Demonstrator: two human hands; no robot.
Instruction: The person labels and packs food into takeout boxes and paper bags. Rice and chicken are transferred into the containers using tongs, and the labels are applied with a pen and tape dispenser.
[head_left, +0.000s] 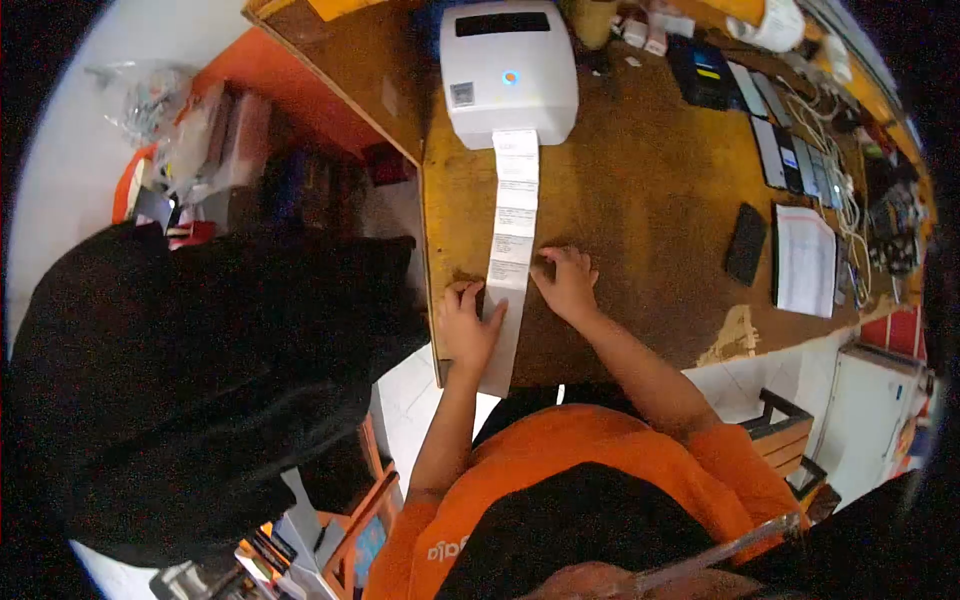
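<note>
Running lengthwise from printer (510, 75) toward person (600, 432), label strip (512, 222) between left grip (484, 300) and right grip (541, 266), closure unclear

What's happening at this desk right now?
Someone in an orange top has both hands at a long strip of printed labels. The left hand rests at the strip's left edge, and the right hand is close by its right edge. The strip comes out of a white printer, runs along the wooden desk and reaches past its near edge, still joined to the printer.
</note>
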